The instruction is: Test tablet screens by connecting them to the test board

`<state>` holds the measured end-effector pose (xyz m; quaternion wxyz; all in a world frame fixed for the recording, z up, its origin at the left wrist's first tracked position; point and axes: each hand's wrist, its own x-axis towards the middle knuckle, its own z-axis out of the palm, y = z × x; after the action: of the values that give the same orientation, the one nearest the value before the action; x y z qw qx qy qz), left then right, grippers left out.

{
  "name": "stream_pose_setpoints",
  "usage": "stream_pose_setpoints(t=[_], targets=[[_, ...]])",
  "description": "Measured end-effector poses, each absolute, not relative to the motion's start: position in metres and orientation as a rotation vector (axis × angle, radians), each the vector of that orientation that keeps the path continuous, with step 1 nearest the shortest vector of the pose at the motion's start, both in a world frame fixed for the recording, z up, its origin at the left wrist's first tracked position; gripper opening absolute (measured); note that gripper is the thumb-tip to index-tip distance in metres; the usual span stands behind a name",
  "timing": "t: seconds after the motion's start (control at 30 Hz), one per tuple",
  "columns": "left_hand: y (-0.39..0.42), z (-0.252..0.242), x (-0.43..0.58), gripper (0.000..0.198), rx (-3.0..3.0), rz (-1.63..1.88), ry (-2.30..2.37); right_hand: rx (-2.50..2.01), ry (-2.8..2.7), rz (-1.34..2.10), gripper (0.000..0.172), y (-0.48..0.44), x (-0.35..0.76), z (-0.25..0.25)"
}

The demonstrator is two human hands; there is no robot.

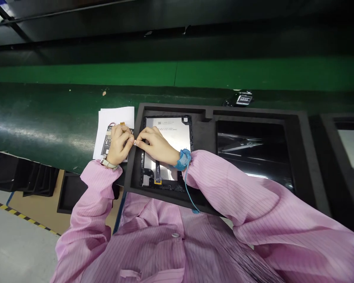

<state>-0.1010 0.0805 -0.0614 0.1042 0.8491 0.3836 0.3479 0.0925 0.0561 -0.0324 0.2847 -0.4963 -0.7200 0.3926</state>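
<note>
My left hand (120, 144) is closed in a pinch above a dark electronic part (106, 146), seemingly a battery or circuit board, which lies on white paper sheets (99, 129). My right hand (158, 146) meets it from the right, thumb and fingers pinched together. Between the fingertips of both hands shows a tiny white piece (135, 143), too small to identify. Under my right hand, a display panel (168, 135) with a silvery back and black frame lies in the left compartment of a black foam tray (203, 135). A flex cable (157, 173) runs along the panel's lower part.
The tray's right compartment holds a glossy black panel (253, 153). Behind the tray stands a metal tally counter (243, 98) on the green bench (47, 118). Another foam tray (327, 129) sits at far right. Black trays (38, 179) are stacked below the bench at left.
</note>
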Motion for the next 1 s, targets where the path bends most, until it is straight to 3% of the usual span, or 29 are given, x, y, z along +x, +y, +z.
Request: stream_pose_setpoints(t=[0.1,0.2,0.3,0.37,0.5,0.67,0.83,1.0], targets=[[0.087,-0.058,-0.109,0.033,2.305,1.175,1.307,-1.318,-1.898,1.079,0.021,0.057,0.106,-0.022],[0.08,-0.044,-0.112,0.02,1.937,1.548,1.611,-1.389,-1.799,1.038,0.024,0.048,0.135,-0.01],[0.047,-0.023,-0.1,0.016,1.782,1.724,1.527,-1.652,-1.512,0.988,0.023,0.027,0.17,-0.001],[0.014,-0.012,-0.082,0.021,1.911,1.409,1.325,-1.761,-1.271,1.077,0.033,0.009,0.19,0.0],[-0.034,-0.012,-0.045,0.049,2.065,0.614,1.373,-1.646,-1.002,1.37,0.049,-0.02,0.209,-0.005],[-0.034,-0.019,-0.033,0.057,1.994,0.592,1.47,-1.569,-0.826,1.495,0.065,-0.022,0.205,-0.005],[-0.024,-0.016,-0.042,0.051,1.897,0.702,1.49,-1.58,-0.753,1.529,0.054,-0.002,0.205,-0.002],[-0.02,-0.021,-0.055,0.046,1.798,0.793,1.462,-1.377,-0.915,1.672,0.008,0.006,0.193,0.011]])
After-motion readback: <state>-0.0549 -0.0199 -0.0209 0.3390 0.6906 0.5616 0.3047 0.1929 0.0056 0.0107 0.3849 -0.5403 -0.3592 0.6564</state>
